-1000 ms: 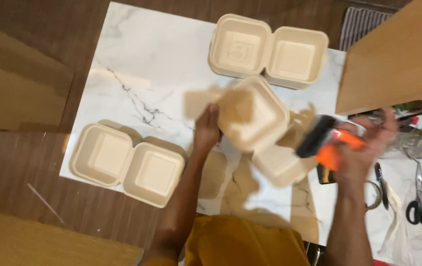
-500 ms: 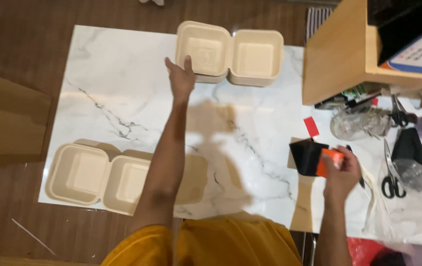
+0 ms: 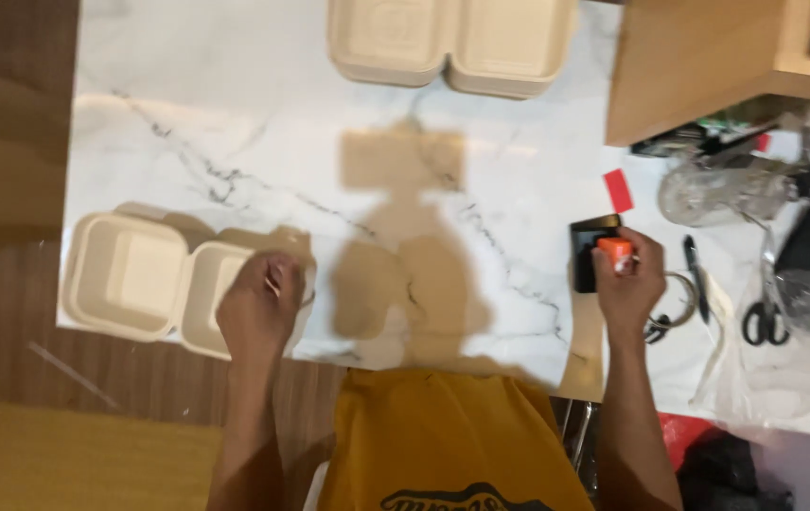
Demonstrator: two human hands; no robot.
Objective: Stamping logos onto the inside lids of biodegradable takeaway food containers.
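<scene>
My left hand [image 3: 258, 308] has its fingers curled over the right half of the open beige box [image 3: 131, 279], which lies at the table's [image 3: 235, 123] near left edge. My right hand [image 3: 627, 284] is closed around an orange-and-black tool [image 3: 604, 255], kind unclear, near the table's right edge. I judge I'm at the grasp; next comes a firmer hold on the box.

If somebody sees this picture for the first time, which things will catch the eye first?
Two open beige clamshell containers stand out on the white marble tabletop: the far container at the top edge, the near container at the front left, where the left hand rests on it. To the right, the right hand grips an orange-and-black tool.
</scene>
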